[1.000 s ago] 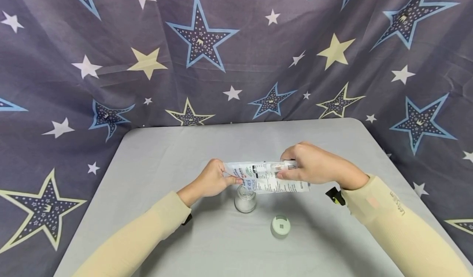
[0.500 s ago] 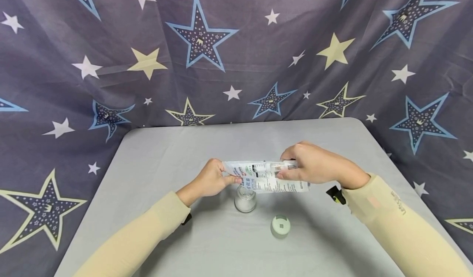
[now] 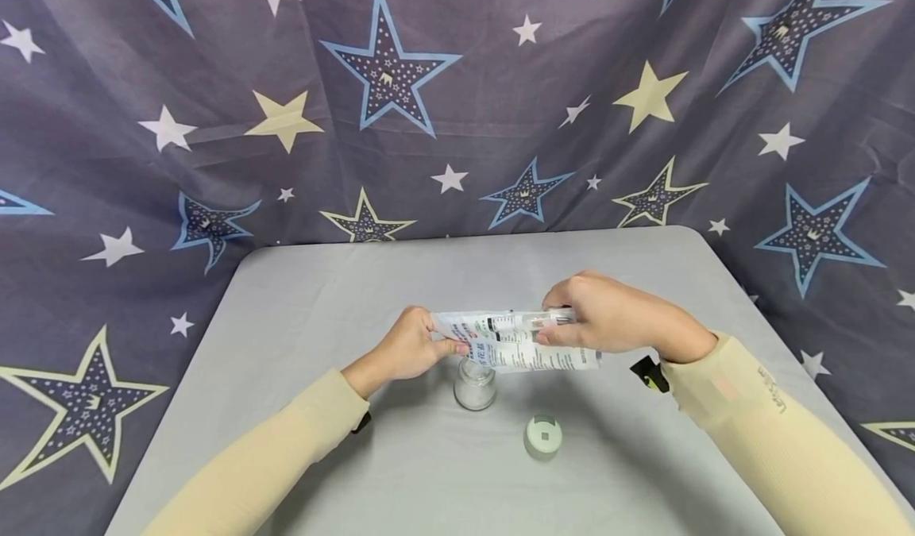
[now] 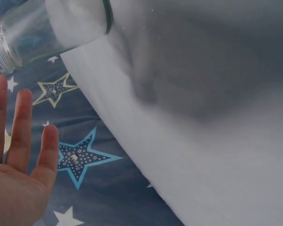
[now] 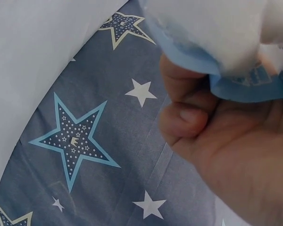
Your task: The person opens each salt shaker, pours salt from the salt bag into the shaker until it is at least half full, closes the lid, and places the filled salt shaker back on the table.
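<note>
A printed white plastic packet (image 3: 515, 344) is held level above the grey table (image 3: 322, 298), stretched between both hands. My left hand (image 3: 457, 348) pinches its left end, right over the mouth of a small glass jar (image 3: 475, 385) with white powder in the bottom. My right hand (image 3: 554, 328) grips the packet's right part from above. In the right wrist view, curled fingers (image 5: 184, 117) clamp the white, blue-edged packet (image 5: 212, 33). The left wrist view shows the jar (image 4: 42, 28) and three straight fingers (image 4: 19, 127); the pinch itself is out of frame.
A pale green round lid (image 3: 543, 437) lies on the table in front of the jar, to its right. A dark star-patterned cloth (image 3: 457, 123) hangs behind and drapes round the table's edges.
</note>
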Demonstrator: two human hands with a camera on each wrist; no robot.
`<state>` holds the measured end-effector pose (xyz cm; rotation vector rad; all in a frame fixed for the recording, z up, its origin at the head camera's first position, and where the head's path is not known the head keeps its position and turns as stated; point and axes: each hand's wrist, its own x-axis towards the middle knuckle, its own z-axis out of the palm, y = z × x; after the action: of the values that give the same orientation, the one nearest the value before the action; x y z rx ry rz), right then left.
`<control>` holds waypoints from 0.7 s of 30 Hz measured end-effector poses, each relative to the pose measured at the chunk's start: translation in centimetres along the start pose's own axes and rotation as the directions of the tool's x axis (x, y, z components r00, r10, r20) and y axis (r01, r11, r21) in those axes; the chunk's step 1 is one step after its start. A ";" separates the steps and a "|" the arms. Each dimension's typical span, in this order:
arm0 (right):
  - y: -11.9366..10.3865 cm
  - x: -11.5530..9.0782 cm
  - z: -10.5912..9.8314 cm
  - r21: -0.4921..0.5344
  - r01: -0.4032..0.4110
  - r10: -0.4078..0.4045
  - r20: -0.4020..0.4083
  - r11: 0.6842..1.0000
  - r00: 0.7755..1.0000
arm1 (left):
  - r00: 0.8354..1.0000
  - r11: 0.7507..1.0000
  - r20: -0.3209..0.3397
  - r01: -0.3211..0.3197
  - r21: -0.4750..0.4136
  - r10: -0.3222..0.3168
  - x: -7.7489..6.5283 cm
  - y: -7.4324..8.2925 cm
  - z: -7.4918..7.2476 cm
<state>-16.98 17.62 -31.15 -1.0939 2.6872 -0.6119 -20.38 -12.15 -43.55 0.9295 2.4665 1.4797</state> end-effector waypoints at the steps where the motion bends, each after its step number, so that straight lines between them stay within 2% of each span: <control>1: 0.0 0.0 0.0 0.001 -0.002 0.002 0.001 1.000 1.000 | 1.000 1.000 -0.001 0.003 -0.002 -0.003 0.0 0.0 0.0; 10: -0.1 0.1 -0.1 0.012 -0.009 0.009 0.007 1.000 1.000 | 1.000 1.000 0.000 0.022 0.019 -0.022 0.0 0.1 -0.1; 21: -0.3 0.1 -0.2 0.028 -0.050 0.049 0.022 0.998 0.999 | 1.000 1.000 0.009 0.021 0.000 -0.021 0.0 0.0 -0.1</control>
<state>-16.91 17.40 -30.79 -1.0174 2.6703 -0.6242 -20.43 -12.18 -43.51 0.9055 2.4627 1.4657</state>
